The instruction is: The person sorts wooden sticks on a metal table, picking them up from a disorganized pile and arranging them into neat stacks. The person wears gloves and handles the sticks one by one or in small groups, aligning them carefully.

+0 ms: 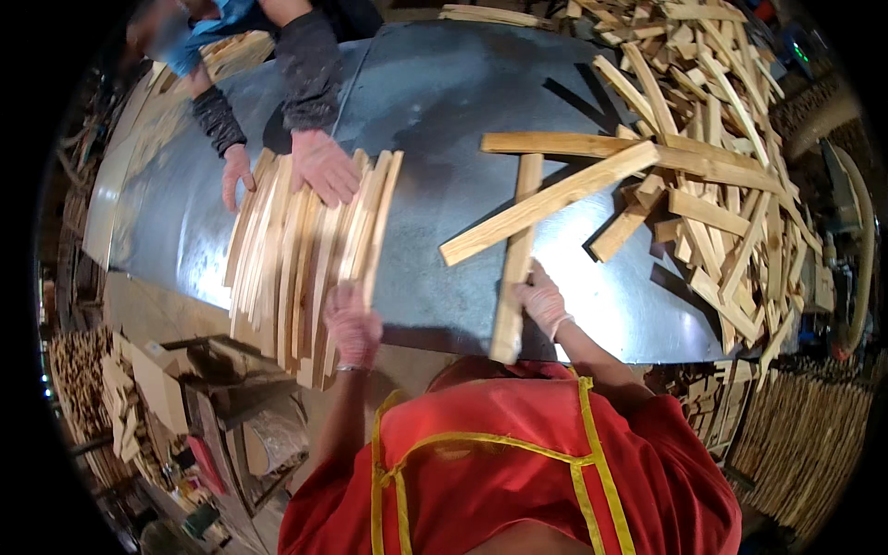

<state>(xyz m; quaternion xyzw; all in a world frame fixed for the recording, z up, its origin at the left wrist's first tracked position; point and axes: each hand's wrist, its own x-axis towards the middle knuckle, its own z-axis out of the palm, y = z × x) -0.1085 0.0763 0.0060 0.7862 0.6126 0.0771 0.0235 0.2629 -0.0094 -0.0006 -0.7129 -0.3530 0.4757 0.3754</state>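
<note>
My right hand (543,298), in a thin pinkish glove, grips the near part of a wooden strip (514,294) that points away from me across the metal table. Another strip (546,205) lies slantwise over it. At the near right end of a row of upright-packed wooden strips (301,250) is my left hand (354,326), gloved too. It touches the outer strips, but motion smears its fingers. A co-worker's gloved hand (324,168) rests on the row's far end, and their other hand (238,176) is by its left side.
A large heap of loose wooden strips (731,176) covers the right side of the metal table (435,102). One long strip (555,143) reaches out from it. Below the table's left edge stand a wooden stand (217,435) and a cardboard box (157,384). Stacked strips (805,444) stand at lower right.
</note>
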